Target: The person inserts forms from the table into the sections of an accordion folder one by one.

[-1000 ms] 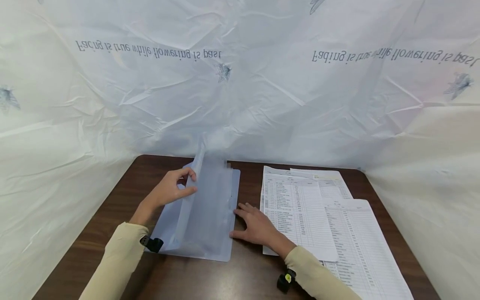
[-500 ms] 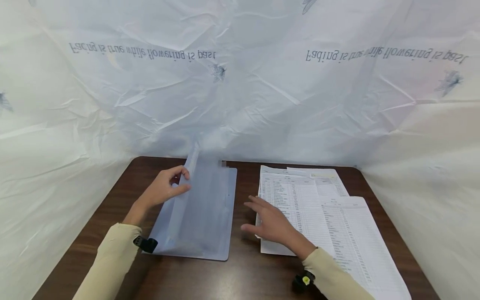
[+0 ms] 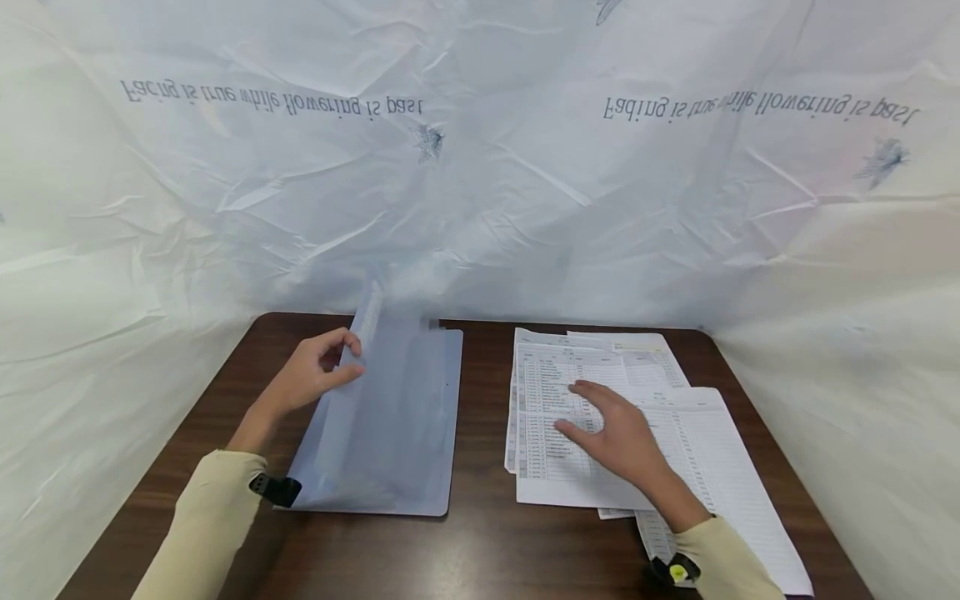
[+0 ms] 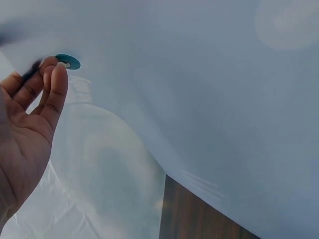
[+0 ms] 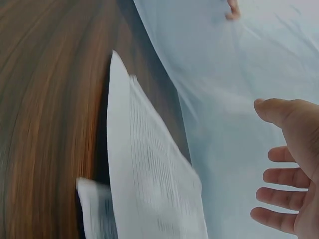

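Observation:
On the left of the table lies a translucent bluish plastic document folder (image 3: 416,433), its flap (image 3: 341,408) lifted at a slant. My left hand (image 3: 309,372) pinches the flap's edge between thumb and fingers. In the left wrist view, a teal snap button (image 4: 71,61) shows right at the fingertips. My right hand (image 3: 621,433) is over printed sheets of paper (image 3: 543,479) on the right side, fingers spread and holding nothing. The right wrist view shows that hand (image 5: 294,169) with its fingers apart, beside the stacked sheets (image 5: 149,169).
Under everything is a dark brown wooden table (image 3: 495,533) with rounded far corners. A pale plastic sheet (image 3: 480,217) with printed lettering hangs behind and at both sides. More printed sheets (image 3: 738,467) lie overlapping at the right.
My right hand has left the folder's right edge and moved right, over the papers. The top sheets have shifted slightly. My left hand keeps its pinch on the raised flap.

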{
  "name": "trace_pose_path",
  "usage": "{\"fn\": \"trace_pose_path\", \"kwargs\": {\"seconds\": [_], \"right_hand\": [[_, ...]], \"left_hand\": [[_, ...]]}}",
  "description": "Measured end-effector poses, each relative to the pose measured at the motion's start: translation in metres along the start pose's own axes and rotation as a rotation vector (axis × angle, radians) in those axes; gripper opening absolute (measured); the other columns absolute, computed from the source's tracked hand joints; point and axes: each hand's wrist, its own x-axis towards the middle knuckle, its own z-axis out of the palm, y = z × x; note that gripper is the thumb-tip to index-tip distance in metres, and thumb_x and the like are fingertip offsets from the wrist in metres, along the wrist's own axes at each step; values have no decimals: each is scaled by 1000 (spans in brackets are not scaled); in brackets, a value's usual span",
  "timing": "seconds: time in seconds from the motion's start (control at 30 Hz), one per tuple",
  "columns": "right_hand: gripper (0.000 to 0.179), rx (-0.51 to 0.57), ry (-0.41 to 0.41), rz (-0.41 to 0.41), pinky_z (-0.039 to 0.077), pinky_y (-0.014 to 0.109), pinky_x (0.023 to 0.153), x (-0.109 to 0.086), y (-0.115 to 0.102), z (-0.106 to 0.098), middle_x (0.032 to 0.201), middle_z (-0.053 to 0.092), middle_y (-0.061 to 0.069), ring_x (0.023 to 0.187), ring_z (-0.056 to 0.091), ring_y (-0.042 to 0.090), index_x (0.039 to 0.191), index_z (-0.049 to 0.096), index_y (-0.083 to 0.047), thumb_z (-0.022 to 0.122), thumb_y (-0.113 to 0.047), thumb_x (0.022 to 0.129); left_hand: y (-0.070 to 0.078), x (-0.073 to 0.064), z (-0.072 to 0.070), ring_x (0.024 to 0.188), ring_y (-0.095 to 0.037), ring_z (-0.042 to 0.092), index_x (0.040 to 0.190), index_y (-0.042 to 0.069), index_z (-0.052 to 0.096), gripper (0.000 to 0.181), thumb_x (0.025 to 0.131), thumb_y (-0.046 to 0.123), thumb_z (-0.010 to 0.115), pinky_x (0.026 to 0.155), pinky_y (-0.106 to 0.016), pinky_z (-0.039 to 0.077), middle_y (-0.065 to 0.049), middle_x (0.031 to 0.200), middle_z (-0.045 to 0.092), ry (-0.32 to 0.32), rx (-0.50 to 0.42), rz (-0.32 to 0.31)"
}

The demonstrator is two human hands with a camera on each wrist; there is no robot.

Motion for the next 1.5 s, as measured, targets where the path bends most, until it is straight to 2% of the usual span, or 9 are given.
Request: {"fn": "trace_pose_path", "kwargs": {"seconds": [0.13,0.27,0.4,0.53,0.67,1.07,1.27,1.5], "right_hand": [[65,-29,45,90,53,55,91,-6,22,-8,137,61,22,123,60,42,134,63,-2,80,-44,87],[66,-46,39,203,55,55,84,-13,42,-15,136,60,26,117,62,44,135,61,0,77,-45,89],[72,-50,2,299,53,58,85,-20,59,-21,137,57,29,114,63,47,138,58,1,72,-52,91],[80,-16,-57,404,52,58,87,-27,75,-22,139,56,30,117,61,48,141,55,1,68,-60,91],[84,27,-106,489,53,56,87,-32,86,-23,138,56,30,117,61,47,142,53,3,68,-62,90],[77,91,-166,572,50,52,83,-33,98,-17,118,66,28,107,64,44,140,54,3,78,-48,87],[77,85,-205,567,50,42,74,-34,102,-12,105,69,20,91,65,31,139,53,5,82,-41,84],[71,103,-220,559,46,33,68,-34,103,-14,94,71,9,82,64,23,138,54,6,84,-27,83]], "left_hand": [[1,-1,-2,73,-14,54,104,10,60,17,94,9,72,63,-28,48,-6,91,58,4,-13,1],[0,-1,-3,72,-14,55,104,9,59,16,94,8,72,63,-28,49,-6,92,58,-4,-28,8],[-1,-1,-4,67,-12,53,104,9,59,15,94,9,71,61,-27,47,-6,89,57,-13,-33,15],[-1,-3,-4,64,-11,51,103,10,59,15,95,9,71,60,-28,46,-5,88,57,-12,-43,11],[-3,-3,-4,63,-11,49,103,11,60,15,94,8,71,58,-28,45,-5,87,56,-10,-48,15],[-3,-2,-7,63,-11,48,103,11,59,17,93,7,72,58,-28,44,-5,89,56,2,-44,15],[-4,-2,-6,62,-10,46,103,12,59,18,93,6,72,57,-28,43,-4,88,55,3,-43,20],[-6,-2,-5,63,-11,48,103,12,58,19,92,5,72,57,-28,44,-4,89,56,2,-55,24]]}}
